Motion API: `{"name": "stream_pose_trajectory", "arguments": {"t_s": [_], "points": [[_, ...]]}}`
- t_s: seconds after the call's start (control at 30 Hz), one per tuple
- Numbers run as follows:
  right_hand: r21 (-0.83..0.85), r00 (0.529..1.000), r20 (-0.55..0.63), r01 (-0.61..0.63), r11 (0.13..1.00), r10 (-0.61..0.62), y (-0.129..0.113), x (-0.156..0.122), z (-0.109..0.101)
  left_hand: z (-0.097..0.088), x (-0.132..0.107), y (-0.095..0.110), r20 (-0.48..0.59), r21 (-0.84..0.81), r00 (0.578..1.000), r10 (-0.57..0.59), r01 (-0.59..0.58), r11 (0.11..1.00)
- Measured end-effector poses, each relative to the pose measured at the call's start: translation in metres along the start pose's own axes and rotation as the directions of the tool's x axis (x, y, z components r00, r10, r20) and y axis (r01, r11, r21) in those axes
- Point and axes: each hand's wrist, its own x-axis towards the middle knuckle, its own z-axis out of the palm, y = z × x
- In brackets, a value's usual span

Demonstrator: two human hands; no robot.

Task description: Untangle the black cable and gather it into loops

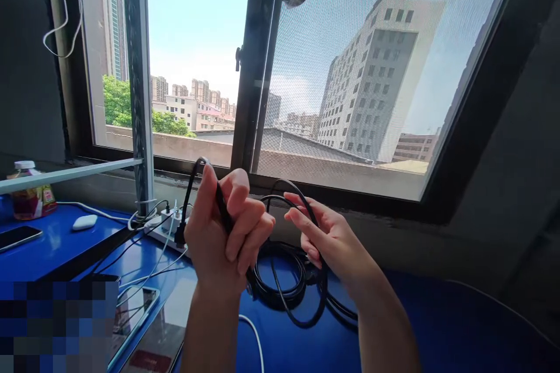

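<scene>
A slim black rubbery cable (224,210) is raised over the glossy blue bench (301,349), probably to clear the black coil (271,301) beneath. The left hand (240,236) curls its fingers around it; the right hand (336,239), fingers half spread, meets a black loop, grip unclear. The held length slants steeply down rightward; its black plug (179,234), at left, points down.

Holding the left hand (230,227) upright with curled fingers (249,224) and raised thumb (204,195); keeping the right hand (330,239) loosely bent, on an inward-slanting forearm (380,309).
</scene>
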Motion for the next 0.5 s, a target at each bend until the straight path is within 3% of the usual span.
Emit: {"name": "stream_pose_trajectory", "arguments": {"t_s": [0.1,0.17,0.23,0.3,0.4,0.43,0.5], "points": [[-0.016,0.987,-0.157,0.025,1.0,-0.027,-0.001,0.0,-0.007,0.002,0.0,-0.001,-0.1,0.069,0.994,0.04,-0.033,0.997],[-0.058,0.955,-0.288,0.062,0.996,-0.077,0.002,0.003,-0.014,0.002,0.001,-0.002,-0.178,0.115,0.979,0.094,-0.074,0.991],[-0.071,0.9,-0.424,0.08,0.994,-0.103,0.005,0.008,-0.021,0.003,0.003,-0.002,-0.286,0.173,0.941,0.179,-0.134,0.976],[-0.039,0.837,-0.538,0.092,0.995,-0.098,0.006,0.012,-0.026,0.004,0.006,-0.002,-0.427,0.261,0.865,0.264,-0.161,0.952],[-0.053,0.765,-0.621,0.177,0.983,-0.171,0.003,0.009,-0.028,0.003,0.01,-0.003,-0.617,0.425,0.738,0.273,0.021,0.905],[-0.087,0.75,-0.624,0.215,0.973,-0.222,0.0,0.007,-0.027,0.002,0.011,-0.004,-0.644,0.463,0.727,0.238,0.123,0.878],[-0.162,0.748,-0.58,0.28,0.946,-0.321,-0.005,-0.001,-0.022,0.001,0.012,-0.007,-0.632,0.513,0.766,0.118,0.3,0.804]]}}
